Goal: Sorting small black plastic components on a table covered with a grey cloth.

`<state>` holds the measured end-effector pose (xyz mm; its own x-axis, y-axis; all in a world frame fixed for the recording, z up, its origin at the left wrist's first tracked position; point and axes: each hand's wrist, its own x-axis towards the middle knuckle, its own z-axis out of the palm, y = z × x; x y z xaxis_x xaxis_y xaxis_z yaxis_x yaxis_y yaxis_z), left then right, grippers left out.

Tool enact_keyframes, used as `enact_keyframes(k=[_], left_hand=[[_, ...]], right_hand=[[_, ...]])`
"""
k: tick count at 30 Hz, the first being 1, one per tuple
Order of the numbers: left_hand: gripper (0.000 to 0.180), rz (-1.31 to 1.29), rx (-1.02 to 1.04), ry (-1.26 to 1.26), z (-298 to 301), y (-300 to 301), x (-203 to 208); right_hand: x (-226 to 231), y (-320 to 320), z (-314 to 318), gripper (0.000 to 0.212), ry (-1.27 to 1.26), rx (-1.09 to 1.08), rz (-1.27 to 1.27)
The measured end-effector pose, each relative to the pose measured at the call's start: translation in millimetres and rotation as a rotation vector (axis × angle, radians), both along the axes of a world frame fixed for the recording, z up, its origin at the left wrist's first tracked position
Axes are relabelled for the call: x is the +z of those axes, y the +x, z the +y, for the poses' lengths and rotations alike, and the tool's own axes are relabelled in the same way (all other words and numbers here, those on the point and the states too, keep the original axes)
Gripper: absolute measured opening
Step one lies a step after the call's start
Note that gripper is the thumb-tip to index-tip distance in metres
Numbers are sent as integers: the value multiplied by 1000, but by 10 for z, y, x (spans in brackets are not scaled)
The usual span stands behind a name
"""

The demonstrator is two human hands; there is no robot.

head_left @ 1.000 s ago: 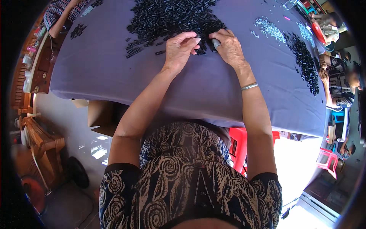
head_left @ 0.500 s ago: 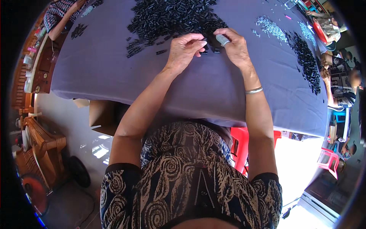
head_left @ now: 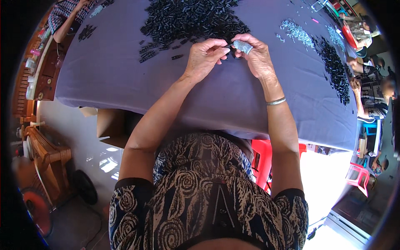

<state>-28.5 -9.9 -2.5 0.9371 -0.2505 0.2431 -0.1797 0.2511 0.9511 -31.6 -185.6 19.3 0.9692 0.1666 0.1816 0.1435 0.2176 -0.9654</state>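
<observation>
My left hand (head_left: 205,57) pinches a small black piece (head_left: 228,46) between thumb and fingertips, just in front of a big heap of small black parts (head_left: 187,21). My right hand (head_left: 257,56) meets it from the right, its fingers closed at the other end of that piece. A grey wrapping (head_left: 243,47) covers my right thumb. What lies between the right fingertips is mostly hidden. A few loose black parts (head_left: 177,57) lie on the cloth left of my left hand.
A purple-grey cloth (head_left: 125,83) covers the table. To the right are a pile of clear small parts (head_left: 298,33) and another black pile (head_left: 334,66). Other people sit at the table's far left and right. A red stool (head_left: 261,160) stands below the table edge.
My right hand has moved left and its fingertips have closed in against the piece in my left hand. My left hand has shifted slightly right.
</observation>
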Motion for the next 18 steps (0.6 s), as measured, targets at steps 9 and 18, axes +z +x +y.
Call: enact_keyframes(k=[9, 18], left_hand=[[16, 1, 18, 14, 3, -17, 8], [17, -56, 48, 52, -25, -33, 25]], right_hand=[[17, -7, 27, 10, -113, -5, -95], [-5, -11, 18, 10, -60, 6, -53]])
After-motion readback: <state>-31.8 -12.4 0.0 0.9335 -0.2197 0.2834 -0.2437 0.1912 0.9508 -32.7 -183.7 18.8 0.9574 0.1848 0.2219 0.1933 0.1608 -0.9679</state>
